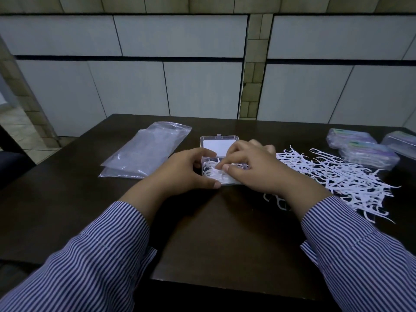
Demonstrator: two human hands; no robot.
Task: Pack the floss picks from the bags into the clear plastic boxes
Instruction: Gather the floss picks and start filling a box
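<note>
Steadying the open clear box at its left edge, left hand curling round it | right hand pinching floss picks inside | loose pile lying right of box, nearer right hand.

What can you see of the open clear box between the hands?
The box is clear plastic and lies open on the dark table. Its lid is folded back away from the person, with a small tab on its far edge and a white rectangle showing in it. The near half holds white floss picks. The left hand grips its left side; the right hand rests fingers on the picks inside.
</note>
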